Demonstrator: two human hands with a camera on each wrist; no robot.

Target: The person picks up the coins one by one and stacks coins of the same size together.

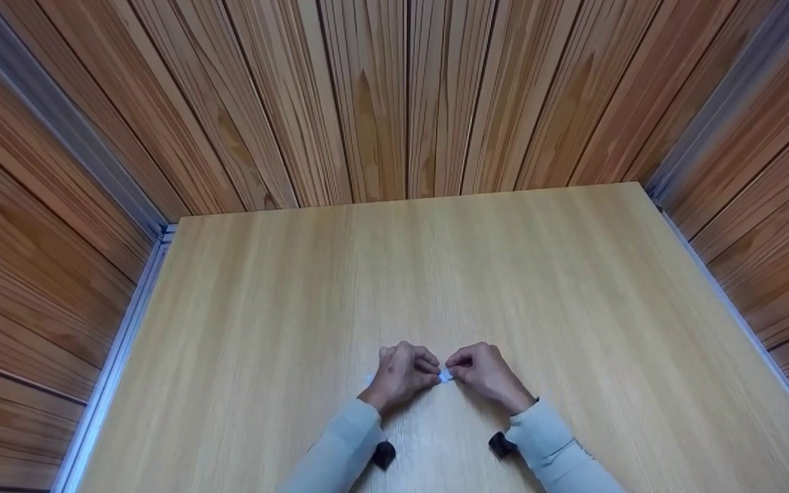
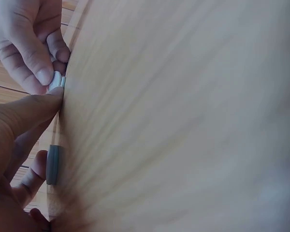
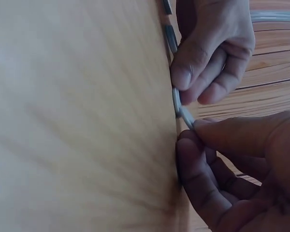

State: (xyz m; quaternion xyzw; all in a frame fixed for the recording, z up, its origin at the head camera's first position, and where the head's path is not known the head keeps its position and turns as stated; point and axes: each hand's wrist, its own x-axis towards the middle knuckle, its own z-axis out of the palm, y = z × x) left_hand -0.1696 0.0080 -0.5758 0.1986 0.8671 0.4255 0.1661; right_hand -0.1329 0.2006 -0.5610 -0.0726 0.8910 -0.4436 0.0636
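Note:
Small, flat, whitish pieces (image 1: 445, 375) are between my two hands, low over the table. My left hand (image 1: 403, 373) pinches one pale piece (image 3: 177, 100) with thumb and fingers. My right hand (image 1: 487, 373) pinches a second pale piece (image 3: 187, 117), tilted, its end meeting the first. Fingertips cover much of both, so their exact kind cannot be told. Beside my left hand, a grey-green flat piece (image 2: 53, 164) with rounded ends is at the table surface. In the right wrist view, a similar grey piece (image 3: 171, 37) is partly behind the left hand.
The light wooden table (image 1: 394, 274) spreads around both hands. Wood-plank walls (image 1: 381, 103) stand at its back and sides, with metal rails (image 1: 110, 383) along the side edges. A dark block (image 1: 384, 454) is at the left wrist, another dark block (image 1: 502, 445) at the right.

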